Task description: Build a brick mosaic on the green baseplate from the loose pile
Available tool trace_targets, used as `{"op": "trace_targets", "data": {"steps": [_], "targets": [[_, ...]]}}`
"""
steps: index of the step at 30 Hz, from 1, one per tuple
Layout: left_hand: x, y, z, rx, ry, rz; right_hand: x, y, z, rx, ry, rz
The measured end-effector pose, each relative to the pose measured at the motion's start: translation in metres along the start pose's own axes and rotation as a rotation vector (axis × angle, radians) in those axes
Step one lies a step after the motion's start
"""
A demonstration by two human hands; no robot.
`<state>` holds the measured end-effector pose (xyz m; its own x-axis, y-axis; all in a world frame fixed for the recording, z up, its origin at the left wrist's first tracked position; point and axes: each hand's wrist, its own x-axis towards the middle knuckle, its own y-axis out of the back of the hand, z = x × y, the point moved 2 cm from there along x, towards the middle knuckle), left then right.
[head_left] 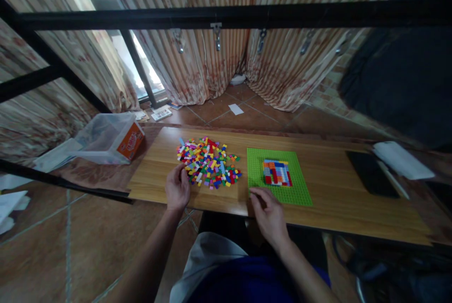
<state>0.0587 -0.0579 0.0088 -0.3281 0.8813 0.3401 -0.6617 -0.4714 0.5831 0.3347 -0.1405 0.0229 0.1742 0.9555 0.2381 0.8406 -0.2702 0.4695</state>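
A heap of small multicoloured toy bricks (208, 164) lies loose on the wooden table. My left hand (177, 186) is at the heap's near left edge, fingers curled in; whatever they may hold is hidden. To the right, a green studded baseplate (298, 185) lies flat. A low rectangular build of bricks (277, 173), in red, blue, white, orange and yellow, sits on it. My right hand (269, 211) hovers at the baseplate's near left corner with thumb and fingers drawn together. Anything between those fingertips is too small to make out.
A clear plastic bin (106, 140) with an orange label stands beyond the table's left end. A black flat device (372, 174) and a white object (402, 159) are at the right end. A black metal bar (226, 17) with hanging clips crosses in front, before striped curtains (212, 67).
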Motion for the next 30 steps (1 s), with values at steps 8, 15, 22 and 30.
{"op": "trace_targets", "data": {"steps": [8, 15, 22, 30], "targets": [[0.0, 0.0, 0.002, 0.003, 0.003, -0.011, 0.008, -0.024, -0.007, -0.185, 0.134, -0.151], [-0.001, -0.001, 0.0, 0.007, -0.008, -0.004, 0.02, -0.035, -0.01, -0.254, 0.185, -0.152], [0.0, -0.003, -0.003, -0.005, 0.0, -0.006, 0.032, -0.048, -0.008, -0.333, 0.181, -0.128], [-0.001, 0.0, 0.002, -0.022, -0.006, -0.006, 0.044, -0.042, -0.003, -0.397, 0.169, -0.069]]}}
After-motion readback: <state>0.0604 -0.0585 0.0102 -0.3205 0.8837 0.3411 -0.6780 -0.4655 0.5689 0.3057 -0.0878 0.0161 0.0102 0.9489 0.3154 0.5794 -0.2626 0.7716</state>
